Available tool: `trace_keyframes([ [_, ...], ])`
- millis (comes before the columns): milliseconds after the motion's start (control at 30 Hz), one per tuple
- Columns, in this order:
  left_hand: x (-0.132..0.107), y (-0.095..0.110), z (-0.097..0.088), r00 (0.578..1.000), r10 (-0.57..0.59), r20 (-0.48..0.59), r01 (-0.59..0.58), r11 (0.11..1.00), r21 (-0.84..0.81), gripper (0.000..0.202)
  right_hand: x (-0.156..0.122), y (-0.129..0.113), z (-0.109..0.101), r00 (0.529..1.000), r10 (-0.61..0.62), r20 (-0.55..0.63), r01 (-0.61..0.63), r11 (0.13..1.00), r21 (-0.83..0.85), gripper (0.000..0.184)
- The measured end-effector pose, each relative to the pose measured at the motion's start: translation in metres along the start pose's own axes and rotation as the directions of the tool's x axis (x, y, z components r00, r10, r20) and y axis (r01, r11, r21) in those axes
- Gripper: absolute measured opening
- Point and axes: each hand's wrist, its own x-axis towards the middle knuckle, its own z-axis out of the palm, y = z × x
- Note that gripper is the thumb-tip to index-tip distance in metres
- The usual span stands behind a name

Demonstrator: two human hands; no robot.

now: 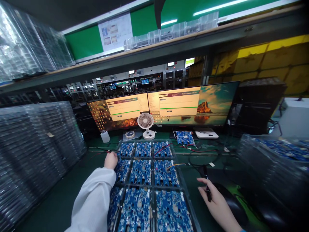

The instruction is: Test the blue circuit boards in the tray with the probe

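A clear tray [180, 175] in front of me holds several blue circuit boards [142, 172] in rows. My left hand [110, 160], in a white sleeve, rests closed at the tray's left edge, touching the corner of a board in the back-left row. My right hand [213, 199] lies to the right of the tray on the green bench and grips a thin black pen-like tool [206, 187] between thumb and fingers. Red and yellow wires [166, 148] run across the boards at the back of the tray.
Two wide monitors [169, 106] stand behind the tray, with a small white fan [145, 124], a tape roll [129, 134] and a white bottle [105, 136] before them. A loose blue board [184, 138] lies under the right monitor. Stacks of clear trays [36, 145] crowd the left, more [272, 161] on the right.
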Motion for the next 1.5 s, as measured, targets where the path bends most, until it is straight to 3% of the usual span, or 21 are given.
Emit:
trace_keyframes([
  [167,-0.023,0.004,-0.020,0.992,0.060,0.110,-0.059,0.998,-0.010,0.025,0.000,0.002,0.000,1.000,0.008,0.016,-0.008,1.000,-0.014,0.041],
  [333,-0.047,0.006,-0.019,0.956,0.196,0.219,-0.201,0.980,-0.001,0.009,0.000,0.003,0.001,1.000,-0.005,0.019,0.006,1.000,-0.018,0.041],
  [533,-0.049,0.005,-0.007,0.955,0.220,0.198,-0.235,0.970,0.057,0.014,0.000,0.005,0.003,1.000,-0.011,0.011,0.012,1.000,-0.016,0.038],
  [667,-0.044,0.003,-0.005,0.959,0.221,0.175,-0.219,0.975,-0.031,0.015,-0.001,0.006,0.003,1.000,-0.005,0.008,0.005,1.000,-0.019,0.038],
  [800,-0.051,-0.003,-0.020,0.964,0.202,0.173,-0.168,0.967,-0.193,0.019,-0.001,0.004,0.001,1.000,0.001,0.015,-0.001,1.000,-0.023,0.039],
  [867,-0.060,-0.010,-0.033,0.952,0.204,0.229,-0.071,0.873,-0.482,0.021,-0.001,0.003,0.000,1.000,0.000,0.025,0.000,1.000,-0.025,0.039],
  [933,-0.073,-0.020,-0.047,0.919,0.264,0.294,0.055,0.653,-0.755,0.028,0.000,0.003,-0.001,0.999,0.000,0.039,0.001,1.000,-0.029,0.041],
  [967,-0.080,-0.025,-0.053,0.901,0.304,0.309,0.095,0.557,-0.825,0.033,0.000,0.004,-0.001,0.999,0.002,0.044,-0.001,1.000,-0.030,0.041],
  [1033,-0.095,-0.035,-0.058,0.876,0.364,0.317,0.101,0.505,-0.857,0.040,0.000,0.006,0.000,0.999,0.005,0.041,-0.004,0.999,-0.033,0.042],
  [1200,-0.133,-0.054,-0.046,0.824,0.415,0.386,0.037,0.640,-0.767,0.027,0.000,0.010,0.004,0.999,0.007,0.041,-0.005,0.999,-0.037,0.041],
  [1333,-0.158,-0.065,-0.040,0.876,0.379,0.297,-0.160,0.811,-0.563,0.012,-0.001,0.010,0.005,0.999,0.017,0.047,-0.014,0.998,-0.055,0.042],
  [1500,-0.173,-0.070,-0.042,0.905,0.364,0.221,-0.209,0.831,-0.516,0.008,-0.001,0.013,0.004,0.999,0.028,0.039,-0.025,0.998,-0.066,0.043],
])
